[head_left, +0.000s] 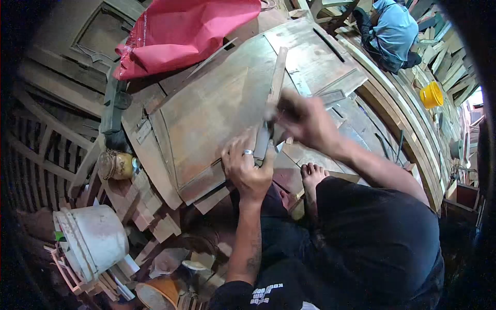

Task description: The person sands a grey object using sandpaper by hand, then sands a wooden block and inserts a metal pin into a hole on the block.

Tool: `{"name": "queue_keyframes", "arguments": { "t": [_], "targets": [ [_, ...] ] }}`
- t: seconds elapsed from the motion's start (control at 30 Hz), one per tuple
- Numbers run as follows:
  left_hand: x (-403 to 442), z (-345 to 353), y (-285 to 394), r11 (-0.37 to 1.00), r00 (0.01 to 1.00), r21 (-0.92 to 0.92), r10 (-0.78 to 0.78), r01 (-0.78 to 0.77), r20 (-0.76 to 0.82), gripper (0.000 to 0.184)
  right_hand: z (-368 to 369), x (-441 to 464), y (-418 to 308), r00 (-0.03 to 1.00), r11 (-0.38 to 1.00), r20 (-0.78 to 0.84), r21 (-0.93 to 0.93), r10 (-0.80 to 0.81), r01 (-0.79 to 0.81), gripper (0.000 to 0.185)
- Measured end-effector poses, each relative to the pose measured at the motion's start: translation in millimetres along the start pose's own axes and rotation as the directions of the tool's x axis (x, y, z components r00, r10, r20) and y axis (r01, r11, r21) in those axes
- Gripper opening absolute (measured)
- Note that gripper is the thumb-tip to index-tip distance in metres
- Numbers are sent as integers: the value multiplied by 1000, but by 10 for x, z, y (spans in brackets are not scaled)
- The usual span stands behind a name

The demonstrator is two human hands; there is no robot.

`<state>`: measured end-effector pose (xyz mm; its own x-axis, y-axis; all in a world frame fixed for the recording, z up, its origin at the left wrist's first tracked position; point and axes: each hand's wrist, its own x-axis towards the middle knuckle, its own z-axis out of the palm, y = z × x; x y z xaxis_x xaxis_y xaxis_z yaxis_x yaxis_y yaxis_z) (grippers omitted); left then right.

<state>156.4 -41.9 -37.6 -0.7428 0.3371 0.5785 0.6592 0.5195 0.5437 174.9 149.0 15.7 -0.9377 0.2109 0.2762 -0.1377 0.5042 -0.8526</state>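
Note:
A narrow wooden strip [278, 75] slants across a wide wooden panel [212, 98] in front of me. My left hand [249, 168], with a ring on one finger, is closed round the strip's near end. A greyish piece [263, 142] shows between its thumb and fingers; whether it is part of the strip I cannot tell. My right hand [305, 121] is blurred, its fingers curled in against the strip's middle. Something dark shows at those fingertips, too smeared to name. A flat metal ruler-like strip [298, 81] lies on the panel beyond.
A red bag [181, 36] lies at the panel's far left. A jar [116, 165] and a white bucket [101, 240] stand left, among wood offcuts [147, 199]. At right are long curved planks [408, 124], a yellow bucket [431, 95] and another person [395, 33].

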Motion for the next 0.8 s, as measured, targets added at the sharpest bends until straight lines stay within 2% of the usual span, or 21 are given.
{"name": "queue_keyframes", "arguments": {
  "t": [0.03,0.07,0.17,0.2,0.27,0.3,0.33,0.4,0.43,0.47,0.53,0.57,0.6,0.67,0.73,0.77,0.8],
  "targets": [
    [8,-8,-22,1000,1000,14,22,-22,10,43,43,-93,-72,991,994,82,5,-110,110,24],
    [11,3,-26,1000,1000,14,21,-21,10,43,11,-111,-122,985,990,158,-108,-72,90,25],
    [26,-31,21,999,998,-36,-21,23,56,41,-102,158,-61,978,964,67,169,198,-206,24],
    [19,-31,18,999,999,-33,-18,19,50,41,-166,242,-54,980,981,37,-4,194,-194,24],
    [-13,0,-16,1000,1000,3,4,-4,14,44,-43,79,-87,994,995,41,9,102,-102,22],
    [-17,-5,-37,1000,1000,12,18,-19,18,46,26,-27,-106,996,993,87,-111,-28,38,20],
    [-23,13,-52,1000,1000,11,18,-18,17,46,61,-77,-137,986,1000,166,2,-25,25,19],
    [-71,16,-70,998,999,48,33,-34,23,47,8,31,-17,991,998,133,-66,-2,11,24],
    [7,-24,3,1000,998,15,-1,0,61,47,-18,115,-2,994,995,25,-14,103,-103,25],
    [-9,-28,4,1000,998,18,-1,0,57,47,-86,222,-7,962,960,28,65,272,-273,25],
    [-12,1,-11,1000,999,14,-10,10,35,45,-56,135,-114,974,970,17,96,225,-226,26],
    [-24,26,-47,1000,1000,-2,16,-16,14,43,20,15,-91,999,994,7,-106,34,-33,27],
    [-24,35,-55,1000,1000,-5,16,-16,14,43,76,-66,-174,989,995,120,-61,90,-83,26],
    [-82,31,-74,1000,1000,31,-1,0,17,44,59,-40,-89,995,995,95,-100,5,5,27],
    [-60,8,-39,1000,1000,29,-5,5,18,44,-83,179,-104,967,955,21,151,255,-255,31],
    [-46,0,-29,1000,1000,24,-15,14,27,44,-113,228,-191,926,920,-12,117,377,-373,30],
    [-13,5,-21,1000,999,16,-21,21,31,45,-69,182,-166,929,924,-17,114,368,-364,30]
  ]
}}
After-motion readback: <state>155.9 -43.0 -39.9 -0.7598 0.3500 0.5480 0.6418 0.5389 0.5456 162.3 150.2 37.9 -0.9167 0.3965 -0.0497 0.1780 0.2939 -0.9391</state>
